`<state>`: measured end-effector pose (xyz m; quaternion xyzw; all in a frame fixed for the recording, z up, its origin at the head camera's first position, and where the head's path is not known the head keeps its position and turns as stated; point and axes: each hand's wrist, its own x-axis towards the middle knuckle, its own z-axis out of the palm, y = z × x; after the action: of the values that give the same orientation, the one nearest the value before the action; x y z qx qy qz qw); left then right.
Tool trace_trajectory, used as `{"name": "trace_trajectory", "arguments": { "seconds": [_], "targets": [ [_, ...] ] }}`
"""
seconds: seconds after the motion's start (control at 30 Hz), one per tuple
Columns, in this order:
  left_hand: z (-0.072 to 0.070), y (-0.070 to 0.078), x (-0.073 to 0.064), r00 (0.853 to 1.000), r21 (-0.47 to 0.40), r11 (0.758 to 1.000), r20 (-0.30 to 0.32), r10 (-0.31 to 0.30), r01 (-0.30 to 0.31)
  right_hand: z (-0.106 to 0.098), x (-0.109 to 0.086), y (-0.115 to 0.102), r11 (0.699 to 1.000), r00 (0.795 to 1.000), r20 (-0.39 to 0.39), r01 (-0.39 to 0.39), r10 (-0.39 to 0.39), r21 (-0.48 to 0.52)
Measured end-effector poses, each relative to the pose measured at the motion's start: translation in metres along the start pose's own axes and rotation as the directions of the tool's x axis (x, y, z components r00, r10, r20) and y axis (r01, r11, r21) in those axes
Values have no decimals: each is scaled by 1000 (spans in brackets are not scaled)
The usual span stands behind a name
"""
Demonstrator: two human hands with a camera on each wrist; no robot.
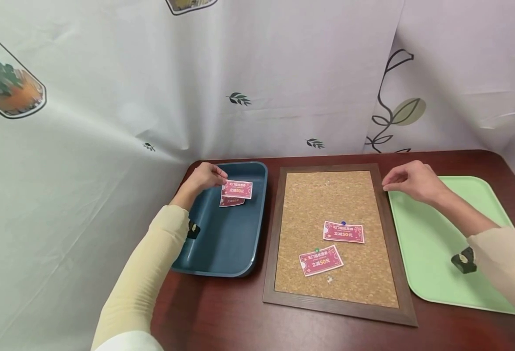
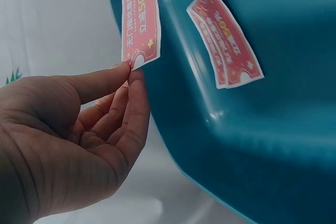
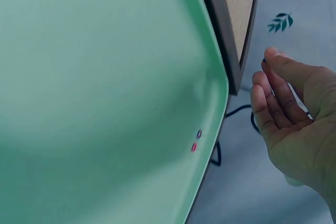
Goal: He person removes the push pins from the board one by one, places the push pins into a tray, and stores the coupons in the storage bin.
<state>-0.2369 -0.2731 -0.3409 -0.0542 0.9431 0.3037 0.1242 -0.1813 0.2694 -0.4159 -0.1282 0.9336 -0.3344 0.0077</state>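
Note:
My left hand pinches a pink paper coupon by one corner between thumb and fingers, over the blue tray. Below it, a few overlapping coupons lie in that tray. My right hand is raised by the top right corner of the framed cork board, with thumb and forefinger together. Between those fingertips, the right wrist view shows a small dark push pin, mostly hidden. One coupon hangs on the board under a blue pin, another coupon under a green pin.
A light green tray stands right of the board. Inside it lie a dark blue pin and a red pin. Everything sits on a dark red-brown table, with a printed white cloth behind.

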Motion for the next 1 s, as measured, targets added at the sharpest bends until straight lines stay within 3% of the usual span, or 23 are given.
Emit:
{"name": "trace_trajectory", "arguments": {
  "seconds": [0.4, 1.0],
  "targets": [
    [2, -22, 5, 999, 60, 997, 12, -50, 50, -12, -18, 30, 999, 999, -39, -9, 8, -34],
    [6, -41, 6, 996, 45, 995, 10, -90, 90, -21, -35, 62, 999, 993, -111, -33, 29, -27]
  ]
}}
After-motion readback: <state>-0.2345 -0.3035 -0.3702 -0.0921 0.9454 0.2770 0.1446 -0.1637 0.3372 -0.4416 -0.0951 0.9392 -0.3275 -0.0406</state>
